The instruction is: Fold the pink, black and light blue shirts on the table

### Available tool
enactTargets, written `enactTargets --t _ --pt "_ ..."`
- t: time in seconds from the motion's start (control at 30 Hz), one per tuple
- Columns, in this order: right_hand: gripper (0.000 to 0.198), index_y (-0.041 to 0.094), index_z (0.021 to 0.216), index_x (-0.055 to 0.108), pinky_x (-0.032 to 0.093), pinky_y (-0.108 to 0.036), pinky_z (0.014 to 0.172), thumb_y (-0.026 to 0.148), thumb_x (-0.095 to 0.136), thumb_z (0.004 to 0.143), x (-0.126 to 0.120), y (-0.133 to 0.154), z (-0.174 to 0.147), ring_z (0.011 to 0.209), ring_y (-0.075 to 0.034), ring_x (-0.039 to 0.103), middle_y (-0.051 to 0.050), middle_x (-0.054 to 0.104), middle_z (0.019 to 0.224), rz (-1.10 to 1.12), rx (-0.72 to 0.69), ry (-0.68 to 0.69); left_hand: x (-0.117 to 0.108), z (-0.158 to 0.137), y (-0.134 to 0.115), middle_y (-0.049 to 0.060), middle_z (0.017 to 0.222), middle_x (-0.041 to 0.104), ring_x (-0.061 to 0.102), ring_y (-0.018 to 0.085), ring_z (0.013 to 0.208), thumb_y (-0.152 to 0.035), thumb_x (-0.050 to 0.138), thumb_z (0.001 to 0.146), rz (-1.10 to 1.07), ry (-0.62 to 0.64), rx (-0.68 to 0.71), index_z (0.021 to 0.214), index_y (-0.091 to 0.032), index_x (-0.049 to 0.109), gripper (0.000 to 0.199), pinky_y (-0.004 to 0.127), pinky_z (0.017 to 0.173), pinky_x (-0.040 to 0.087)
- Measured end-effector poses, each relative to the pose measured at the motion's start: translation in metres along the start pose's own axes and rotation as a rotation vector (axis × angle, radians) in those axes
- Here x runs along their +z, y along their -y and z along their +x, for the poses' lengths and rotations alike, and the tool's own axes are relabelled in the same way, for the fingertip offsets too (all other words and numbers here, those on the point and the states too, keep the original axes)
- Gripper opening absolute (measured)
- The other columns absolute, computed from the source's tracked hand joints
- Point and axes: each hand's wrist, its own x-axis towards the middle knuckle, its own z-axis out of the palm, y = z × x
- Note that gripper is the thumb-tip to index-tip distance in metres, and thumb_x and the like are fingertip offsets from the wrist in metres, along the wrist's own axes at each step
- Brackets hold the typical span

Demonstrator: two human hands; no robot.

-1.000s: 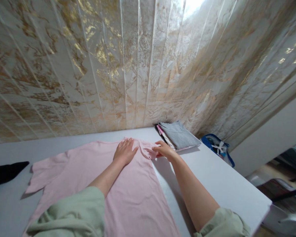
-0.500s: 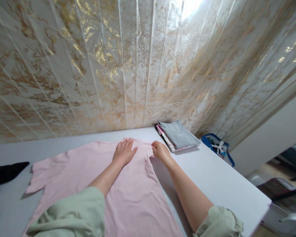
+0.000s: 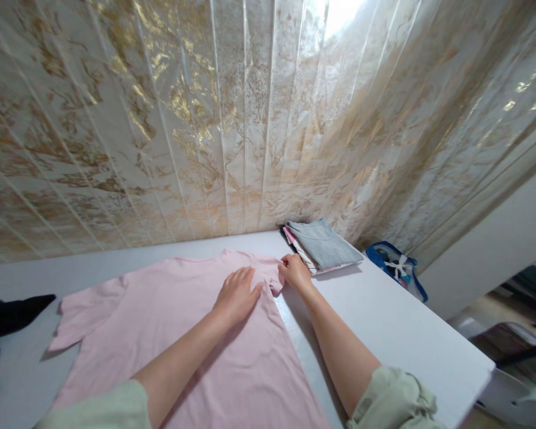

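A pink T-shirt (image 3: 161, 322) lies spread over the white table (image 3: 375, 322), its neckline toward the wall and one sleeve out to the left. My left hand (image 3: 237, 293) rests on the shirt's upper right part, with fingers stretched out and the thumb apart. My right hand (image 3: 295, 271) is closed on the edge of the right sleeve (image 3: 274, 280), which looks bunched beside the fingers. Its fingertips are partly hidden.
A stack of folded clothes with a grey garment (image 3: 328, 241) on top sits at the back right. Past the table's right edge is a blue-trimmed bag (image 3: 397, 268). Black cloth (image 3: 13, 316) lies at the left. A patterned gold-and-white covering (image 3: 223, 119) rises behind the table.
My left hand has slid right and nearer to me across the shirt. My right hand has shifted slightly right, drawing the sleeve outward.
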Motion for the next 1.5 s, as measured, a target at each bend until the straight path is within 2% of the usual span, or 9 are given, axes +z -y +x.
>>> enactTargets --t 0.1,0.27,0.4,0.53,0.8,0.93,1.13,1.3,1.5 --pt "0.002 0.019 0.074 0.056 0.037 -0.023 0.065 0.020 0.058 0.074 0.004 -0.001 0.007 0.072 -0.014 0.053 0.001 0.056 0.074 0.294 0.070 -0.011 0.008 -0.021 -0.013 0.012 0.152 0.040 0.033 0.026 0.142 -0.053 0.030 0.096 0.001 0.008 0.028 0.142 -0.015 0.042 0.061 0.045 0.117 0.022" --pt "0.018 0.019 0.092 0.054 0.037 -0.020 0.053 0.033 0.046 0.085 0.004 0.007 0.011 0.058 -0.012 0.050 0.004 0.053 0.067 0.523 0.203 0.033 0.013 -0.026 -0.009 0.012 0.153 0.038 0.031 0.024 0.143 -0.055 0.031 0.096 -0.006 0.027 0.075 0.145 -0.014 0.039 0.064 0.045 0.118 0.020" --pt "0.020 0.015 0.080 0.059 0.042 -0.020 0.050 0.036 0.059 0.080 -0.003 0.009 0.002 0.055 -0.011 0.054 0.001 0.058 0.063 0.612 0.242 0.321 0.011 -0.024 -0.009 0.011 0.155 0.034 0.028 0.026 0.144 -0.059 0.029 0.094 -0.001 0.054 0.077 0.148 -0.015 0.036 0.069 0.046 0.119 0.018" --pt "0.017 0.015 0.070 0.058 0.046 -0.022 0.051 0.023 0.073 0.066 -0.011 0.012 -0.005 0.053 -0.012 0.054 0.002 0.057 0.057 0.545 0.264 0.603 0.011 -0.025 -0.012 0.011 0.155 0.033 0.027 0.027 0.145 -0.061 0.031 0.093 -0.009 0.055 0.064 0.149 -0.016 0.034 0.072 0.047 0.119 0.017" --pt "0.014 0.019 0.076 0.052 0.036 -0.018 0.045 0.026 0.044 0.085 0.004 0.021 -0.005 0.047 -0.009 0.045 0.007 0.045 0.053 0.437 0.179 0.219 0.013 -0.026 -0.010 0.015 0.157 0.027 0.023 0.027 0.146 -0.062 0.033 0.091 0.037 0.074 0.000 0.149 -0.011 0.031 0.077 0.045 0.119 0.016" --pt "0.017 0.019 0.060 0.050 0.028 -0.021 0.044 0.017 0.053 0.076 -0.001 0.009 0.001 0.039 -0.010 0.039 0.008 0.039 0.041 0.267 0.173 0.255 0.011 -0.027 -0.009 0.016 0.157 0.026 0.021 0.028 0.146 -0.064 0.034 0.090 0.042 0.073 0.001 0.148 -0.012 0.034 0.078 0.046 0.119 0.015" --pt "0.023 0.019 0.052 0.052 0.029 -0.023 0.049 0.016 0.063 0.072 -0.022 0.003 0.006 0.042 -0.011 0.043 0.005 0.044 0.036 0.070 0.155 0.320 0.010 -0.028 -0.005 0.010 0.157 0.030 0.021 0.029 0.146 -0.060 0.040 0.090 0.011 0.067 0.069 0.147 -0.031 0.037 0.065 0.051 0.117 0.016" --pt "0.025 0.018 0.050 0.056 0.029 -0.023 0.046 0.022 0.066 0.072 -0.028 0.017 -0.003 0.039 -0.009 0.042 0.003 0.049 0.039 0.038 0.130 0.424 0.008 -0.027 -0.005 0.012 0.156 0.032 0.024 0.030 0.145 -0.062 0.042 0.088 -0.007 0.061 0.033 0.145 -0.024 0.039 0.069 0.050 0.116 0.017" --pt "0.021 0.018 0.054 0.056 0.026 -0.022 0.044 0.022 0.073 0.066 -0.039 0.017 -0.016 0.036 -0.008 0.040 0.006 0.046 0.037 0.049 0.138 0.387 -0.018 -0.011 -0.046 0.013 0.124 0.060 0.053 0.027 0.118 -0.057 0.048 0.086 -0.093 -0.050 -0.061 0.118 -0.019 0.054 0.050 0.042 0.100 0.039"
